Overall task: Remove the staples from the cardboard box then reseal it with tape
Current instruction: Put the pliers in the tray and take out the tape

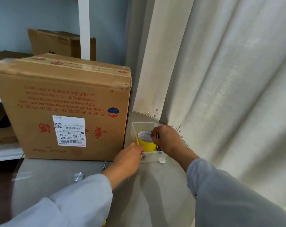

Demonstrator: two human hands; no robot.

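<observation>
Since the tape roll (pixel 146 141) is a light, stiff ring with a slick yellow face, it likely lifts best pinched through its core, out of the clear tray (pixel 143 124) at lower centre-right. Right hand (pixel 166 139) curls at the roll's right rim, seemingly pinching something small and metallic; left hand (pixel 128 155) touches the tray's near-left corner, grip unclear. Cardboard box (pixel 63 102), taped shut on top, stands on the surface (pixel 155 185) just left of both hands.

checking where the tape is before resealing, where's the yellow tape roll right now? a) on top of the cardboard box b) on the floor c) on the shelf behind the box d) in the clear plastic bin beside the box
d: the yellow tape roll stands inside the clear plastic bin on the table, right of the cardboard box, with both hands at the bin.
</observation>
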